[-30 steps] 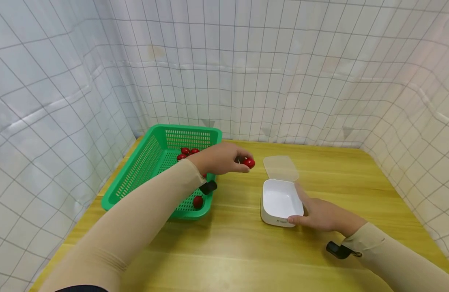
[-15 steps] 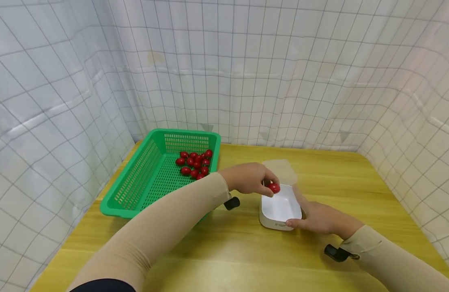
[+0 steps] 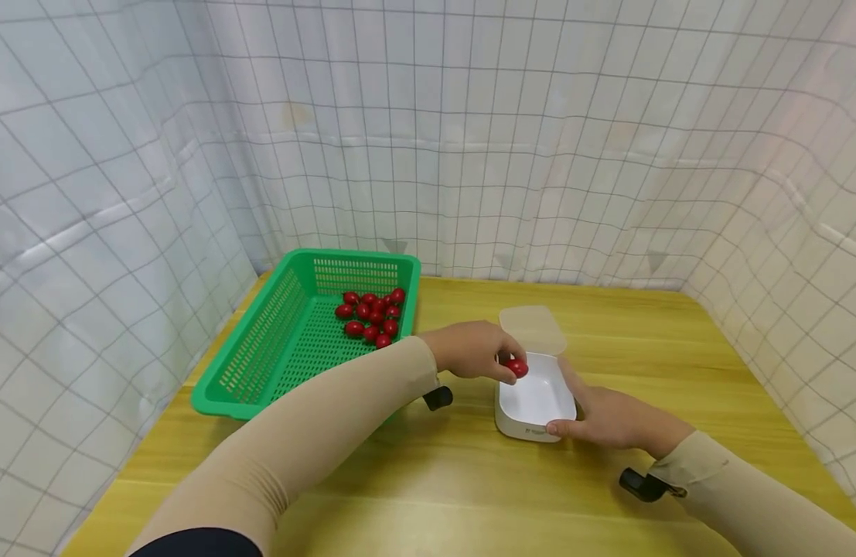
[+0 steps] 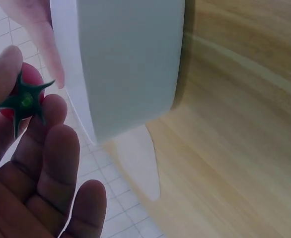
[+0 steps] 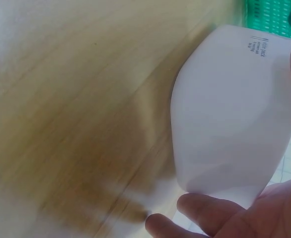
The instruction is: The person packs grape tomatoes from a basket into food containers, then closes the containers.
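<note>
My left hand [image 3: 475,350] pinches a red cherry tomato [image 3: 516,368] between thumb and fingertips, over the left rim of a white square container [image 3: 535,394]. In the left wrist view, the tomato's green star-shaped calyx [image 4: 27,101] faces the camera, while the other fingers are loosely bent. At the container's right side, my right hand [image 3: 612,416] grips it, thumb at the front corner and fingers along the far side. Small dark print shows on its wall [image 5: 230,109] in the right wrist view. The visible part of the container's inside is bare white.
A green plastic basket [image 3: 212,402] stands at the left, with several cherry tomatoes [image 3: 370,313] gathered near its right side. Behind the container lies a translucent lid [image 3: 532,329] on the wooden table [image 3: 650,348]. White gridded curtains [image 3: 469,155] hang around the table.
From beside the basket, my left hand has carried the tomato right to the container, then shifted back slightly left. My right hand has kept its grip on the container.
</note>
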A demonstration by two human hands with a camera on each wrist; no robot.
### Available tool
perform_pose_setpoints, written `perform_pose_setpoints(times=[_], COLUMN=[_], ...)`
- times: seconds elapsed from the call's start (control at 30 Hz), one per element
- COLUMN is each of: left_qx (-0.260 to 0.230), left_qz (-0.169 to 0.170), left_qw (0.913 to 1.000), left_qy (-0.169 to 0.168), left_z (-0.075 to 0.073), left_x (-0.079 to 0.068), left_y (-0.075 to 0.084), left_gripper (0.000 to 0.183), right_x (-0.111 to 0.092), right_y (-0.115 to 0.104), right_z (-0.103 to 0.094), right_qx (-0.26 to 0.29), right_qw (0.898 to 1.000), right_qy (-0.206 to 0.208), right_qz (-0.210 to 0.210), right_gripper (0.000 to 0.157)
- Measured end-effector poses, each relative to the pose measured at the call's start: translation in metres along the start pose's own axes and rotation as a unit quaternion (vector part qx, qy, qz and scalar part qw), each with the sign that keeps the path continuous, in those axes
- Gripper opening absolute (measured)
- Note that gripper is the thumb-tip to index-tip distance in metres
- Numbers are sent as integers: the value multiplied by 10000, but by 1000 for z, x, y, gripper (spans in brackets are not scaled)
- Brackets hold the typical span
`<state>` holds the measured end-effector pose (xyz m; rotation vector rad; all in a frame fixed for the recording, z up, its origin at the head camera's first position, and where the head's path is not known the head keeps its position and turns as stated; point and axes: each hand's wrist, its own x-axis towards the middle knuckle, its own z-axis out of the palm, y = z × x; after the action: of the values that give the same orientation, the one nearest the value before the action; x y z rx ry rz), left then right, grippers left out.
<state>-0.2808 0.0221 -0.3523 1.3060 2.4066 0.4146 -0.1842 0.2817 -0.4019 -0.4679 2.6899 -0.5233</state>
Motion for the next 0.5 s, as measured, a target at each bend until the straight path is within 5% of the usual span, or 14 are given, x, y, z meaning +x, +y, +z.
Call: perform_pose_setpoints(times=[0.5], left_qx=[-128], left_qz=[-179], left_qw=[9998], left_qy=[22], left_z=[1], left_x=[3], left_y=[3], left_gripper=[31], right_x=[-1], right_y=[-1], right_z=[-1], right_qx=[61], right_qw=[9999], right_qy=[-101], right_qz=[45], right_gripper=[127])
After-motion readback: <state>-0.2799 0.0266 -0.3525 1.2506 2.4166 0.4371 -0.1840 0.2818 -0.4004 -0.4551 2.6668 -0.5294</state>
